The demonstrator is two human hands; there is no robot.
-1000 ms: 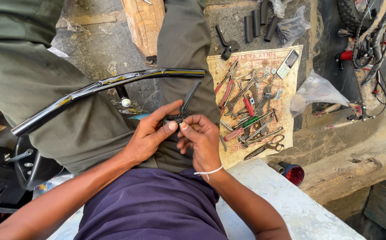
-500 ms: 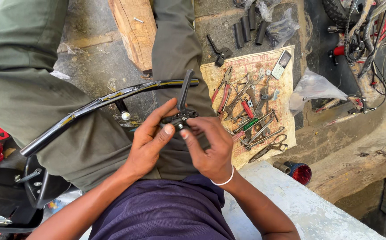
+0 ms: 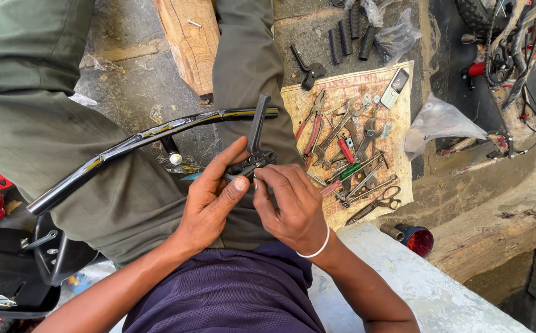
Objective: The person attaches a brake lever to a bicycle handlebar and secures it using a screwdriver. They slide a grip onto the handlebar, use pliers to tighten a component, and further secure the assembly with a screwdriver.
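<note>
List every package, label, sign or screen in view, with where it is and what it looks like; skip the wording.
Mobile phone: upper edge of the tool mat, slim silver bar with a dark screen.
Printed tool mat: on the ground right of both hands, flattened tan sheet with faded red print.
Clear plastic bag: right of the mat, crumpled.

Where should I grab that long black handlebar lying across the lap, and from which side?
Probably the bare straight end of the black handlebar at lower left, coming from above. That stretch is free, round and uncluttered; the middle carries the stem, and the far end sits close to both hands working on the brake lever.
</note>
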